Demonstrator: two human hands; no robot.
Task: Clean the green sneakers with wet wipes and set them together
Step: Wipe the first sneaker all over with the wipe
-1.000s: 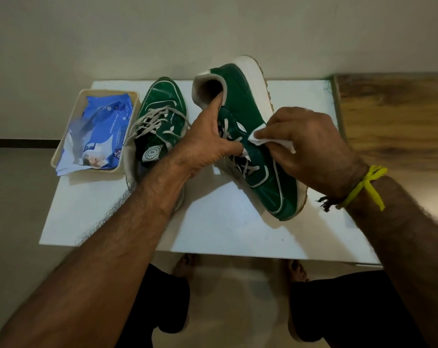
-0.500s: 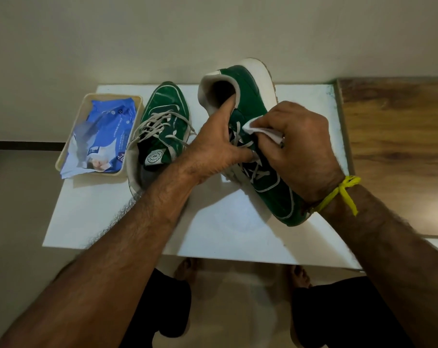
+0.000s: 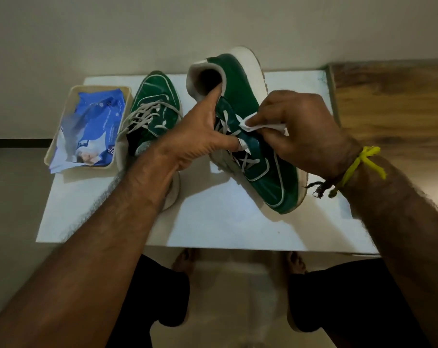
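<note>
A green sneaker (image 3: 240, 89) with a white sole is held tilted over the white table (image 3: 225, 222), heel away from me and toe down to the right. My left hand (image 3: 200, 139) grips it at the collar, thumb inside the opening. Against the sneaker's upper near the laces, my right hand (image 3: 303, 131) pinches a white wet wipe (image 3: 260, 126). The second green sneaker (image 3: 154, 101) stands on the table to the left, partly hidden by my left forearm.
A beige tray (image 3: 51, 149) at the table's left back holds a blue wet wipes pack (image 3: 92, 126). A wooden surface (image 3: 393, 101) adjoins the table on the right. My legs and bare feet show below the table's front edge.
My right hand has slid the wipe back and forth along the sneaker's upper, up toward the collar and then back toward the laces. My left hand keeps its grip on the collar.
</note>
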